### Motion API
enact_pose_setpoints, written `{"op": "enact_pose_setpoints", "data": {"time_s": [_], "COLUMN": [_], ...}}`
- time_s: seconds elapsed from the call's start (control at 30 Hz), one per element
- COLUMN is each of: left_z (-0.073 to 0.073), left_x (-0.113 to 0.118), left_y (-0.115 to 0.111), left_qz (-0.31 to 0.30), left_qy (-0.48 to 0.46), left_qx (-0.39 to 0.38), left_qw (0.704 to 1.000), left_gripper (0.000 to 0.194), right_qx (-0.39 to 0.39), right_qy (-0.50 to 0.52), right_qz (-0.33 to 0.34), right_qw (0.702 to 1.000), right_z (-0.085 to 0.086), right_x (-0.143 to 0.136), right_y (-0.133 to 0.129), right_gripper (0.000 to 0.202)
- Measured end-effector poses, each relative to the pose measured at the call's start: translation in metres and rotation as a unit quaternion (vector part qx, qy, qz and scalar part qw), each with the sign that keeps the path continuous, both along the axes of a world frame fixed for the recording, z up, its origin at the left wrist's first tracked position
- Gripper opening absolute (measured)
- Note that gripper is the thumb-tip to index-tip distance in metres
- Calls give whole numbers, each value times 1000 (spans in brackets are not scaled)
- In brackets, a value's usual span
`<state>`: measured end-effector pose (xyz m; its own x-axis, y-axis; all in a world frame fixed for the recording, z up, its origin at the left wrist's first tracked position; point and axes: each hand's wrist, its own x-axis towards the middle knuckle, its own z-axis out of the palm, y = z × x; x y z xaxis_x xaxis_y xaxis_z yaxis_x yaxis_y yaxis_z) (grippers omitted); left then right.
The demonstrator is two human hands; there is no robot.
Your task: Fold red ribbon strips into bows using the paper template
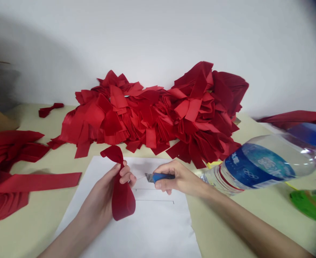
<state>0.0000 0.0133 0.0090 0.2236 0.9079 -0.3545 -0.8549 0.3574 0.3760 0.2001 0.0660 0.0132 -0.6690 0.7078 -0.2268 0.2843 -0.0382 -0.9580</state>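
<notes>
My left hand pinches a dark red ribbon bow at its narrow middle, with one loop above the fingers and a larger one hanging below. My right hand is closed around small blue-handled thread snips, whose grey pointed blades aim left toward the bow. A gap separates the blades from the left fingers, and a faint thin line, perhaps thread, shows there. Both hands are over a white paper sheet marked with ruled lines.
A large heap of red ribbon pieces lies along the wall. More red strips lie at left, near a small finished-looking bow. A clear plastic bottle lies close to my right forearm, and a green round object is at right.
</notes>
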Motion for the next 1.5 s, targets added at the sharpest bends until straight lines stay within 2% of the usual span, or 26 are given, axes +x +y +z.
{"op": "enact_pose_setpoints", "data": {"time_s": [0.17, 0.3, 0.4, 0.47, 0.53, 0.6, 0.67, 0.77, 0.83, 0.9, 1.0, 1.07, 1.2, 1.33, 1.5], "left_z": [1, 2, 3, 5, 7, 7, 6, 4, 3, 3, 3, 2, -1, -5, -4], "left_x": [0, -3, -7, -7, -7, -5, -3, -2, -2, 0, 3, 5, 8, 7, 5], "left_y": [-1, 2, 3, 2, 1, -1, -2, -4, -5, -7, -9, -10, -13, -13, -12], "left_qz": [-18, -21, -43, -57, -68, -80, -100, -126, -139, -146, -141, -131, -135, -146, -191], "left_qy": [0, 29, 60, 91, 118, 145, 171, 193, 198, 208, 235, 256, 287, 284, 262], "left_qx": [-25, -7, -7, -2, 2, -3, -6, 6, 6, 9, 15, 16, 30, 4, 55], "left_qw": [1000, 999, 997, 994, 991, 986, 980, 973, 970, 967, 962, 958, 948, 948, 944], "left_gripper": [17, 16, 15, 14, 13, 13, 13, 12, 11, 11, 10, 9, 12, 10, 17], "right_qx": [29, 31, 109, 218, 330, 403, 434, 439, 448, 430, 301, 222, 171, 132, 22], "right_qy": [-8, -9, -78, -165, -256, -334, -388, -412, -386, -303, -138, -99, -71, -8, 56], "right_qz": [-48, -9, -37, -71, -90, -88, -85, -85, -86, -85, -67, -63, -85, -88, -77], "right_qw": [998, 999, 990, 959, 904, 847, 809, 794, 802, 846, 941, 968, 979, 987, 995], "right_z": [-4, -3, 1, 3, 3, 0, -4, -8, -5, 2, 13, 15, 14, 19, 25], "right_x": [12, 15, 11, 8, 9, 11, 14, 15, 12, 6, -7, -16, -25, -24, -19], "right_y": [8, 9, 5, 3, 2, 4, 7, 11, 8, 0, -17, -28, -37, -34, -27], "right_gripper": [23, 24, 21, 18, 17, 19, 22, 29, 32, 28, 22, 23, 9, 11, 15]}}
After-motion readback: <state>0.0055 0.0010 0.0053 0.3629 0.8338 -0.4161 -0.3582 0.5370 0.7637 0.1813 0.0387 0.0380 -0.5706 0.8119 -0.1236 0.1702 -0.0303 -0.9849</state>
